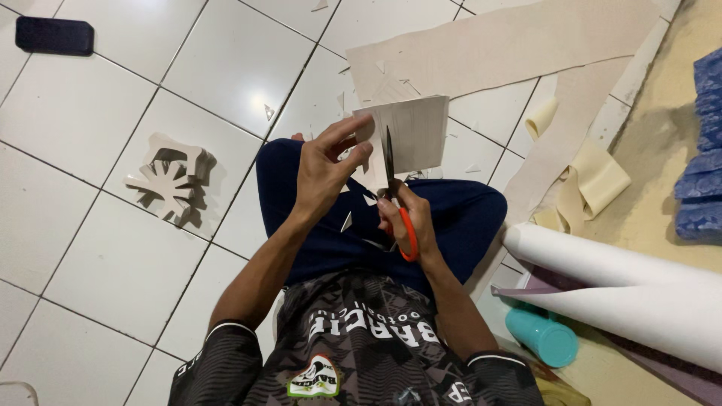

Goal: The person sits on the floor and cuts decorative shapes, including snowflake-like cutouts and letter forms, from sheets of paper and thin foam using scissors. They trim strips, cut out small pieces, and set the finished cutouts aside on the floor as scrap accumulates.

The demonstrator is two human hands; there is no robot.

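While the left hand (325, 169) grips folded paper (406, 135), the right hand (406, 222) holds orange-handled scissors (397, 197) cutting it; a teal cup (541, 336) lies near the paper roll (624, 282), contents unseen.

Bright overhead light, tile glare, soft shadows, sharp focus.

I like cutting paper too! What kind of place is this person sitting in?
Probably a room at home used for crafts. The person sits on a white tiled floor, with a big paper roll, paper strips and a cut-out shape lying around.
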